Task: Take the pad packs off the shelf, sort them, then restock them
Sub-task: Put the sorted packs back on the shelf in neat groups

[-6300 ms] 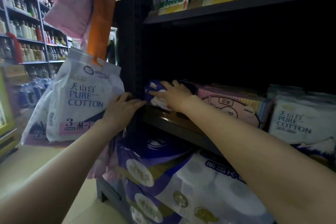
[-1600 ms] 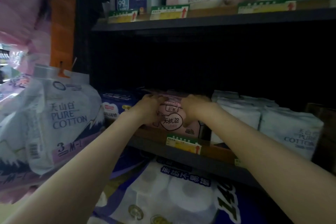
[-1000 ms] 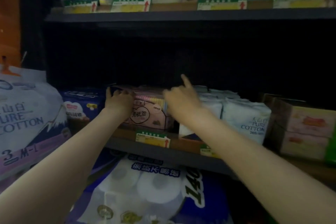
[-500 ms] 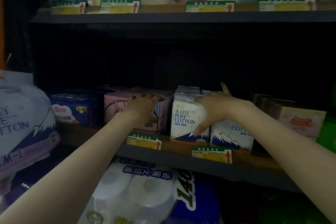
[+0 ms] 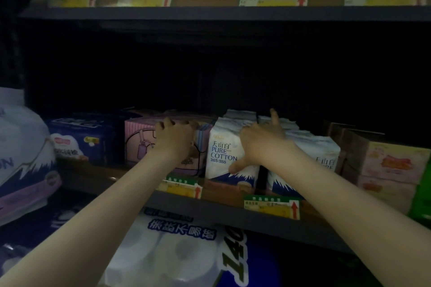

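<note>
**Two hands on packs on the dim shelf**

Left hand [image 5: 173,138] curled over the top front of the pink pack [image 5: 140,144], fingers bent down onto it, holding it. Right hand [image 5: 261,144] spread wide on the white pack [image 5: 221,154], thumb low on its front, one finger sticking up behind, the rest lying across its top. White pack upright, just right of the pink pack and touching it. Second white pack [image 5: 314,147] just right of the right hand, partly hidden by the wrist. Blue pack [image 5: 81,140] left of the left hand, beside the pink pack. Pink boxes [image 5: 391,161] far right of the right hand. Price tags [image 5: 271,205] on the shelf [image 5: 210,212] edge below both hands. Tissue rolls [image 5: 168,249] under the arms, below the shelf.
</note>
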Demonstrator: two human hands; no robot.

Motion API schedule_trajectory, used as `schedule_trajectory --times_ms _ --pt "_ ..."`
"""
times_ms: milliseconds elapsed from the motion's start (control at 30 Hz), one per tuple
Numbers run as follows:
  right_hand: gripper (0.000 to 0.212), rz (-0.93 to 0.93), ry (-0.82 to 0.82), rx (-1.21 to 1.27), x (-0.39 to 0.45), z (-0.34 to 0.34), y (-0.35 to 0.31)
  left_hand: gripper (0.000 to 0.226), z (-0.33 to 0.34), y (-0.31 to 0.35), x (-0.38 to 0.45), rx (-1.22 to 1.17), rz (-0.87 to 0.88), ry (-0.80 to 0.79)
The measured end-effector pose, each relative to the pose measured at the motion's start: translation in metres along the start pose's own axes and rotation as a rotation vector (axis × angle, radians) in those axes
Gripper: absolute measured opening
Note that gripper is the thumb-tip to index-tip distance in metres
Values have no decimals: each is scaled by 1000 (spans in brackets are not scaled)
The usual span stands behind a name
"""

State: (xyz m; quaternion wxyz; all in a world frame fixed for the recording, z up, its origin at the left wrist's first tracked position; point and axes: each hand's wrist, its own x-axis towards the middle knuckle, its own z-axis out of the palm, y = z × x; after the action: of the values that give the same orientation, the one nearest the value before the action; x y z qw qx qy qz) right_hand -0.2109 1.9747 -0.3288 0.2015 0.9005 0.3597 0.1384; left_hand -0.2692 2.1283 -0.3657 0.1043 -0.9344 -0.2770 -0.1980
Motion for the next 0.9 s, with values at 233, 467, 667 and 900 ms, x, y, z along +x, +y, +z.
schedule_trajectory --times_ms 233,467,667,900 --pt "99 48 -49 61 10 -3 -7 71 -3 -15 -12 -466 143 -11" --pt "96 27 44 -34 -20 -4 2 78 -24 14 -32 -323 453 28" --pt "62 94 23 48 -41 -4 48 80 -27 34 -31 -214 474 13" --pt "57 -162 274 253 -40 -28 8 62 -27 -30 -42 -287 325 187"
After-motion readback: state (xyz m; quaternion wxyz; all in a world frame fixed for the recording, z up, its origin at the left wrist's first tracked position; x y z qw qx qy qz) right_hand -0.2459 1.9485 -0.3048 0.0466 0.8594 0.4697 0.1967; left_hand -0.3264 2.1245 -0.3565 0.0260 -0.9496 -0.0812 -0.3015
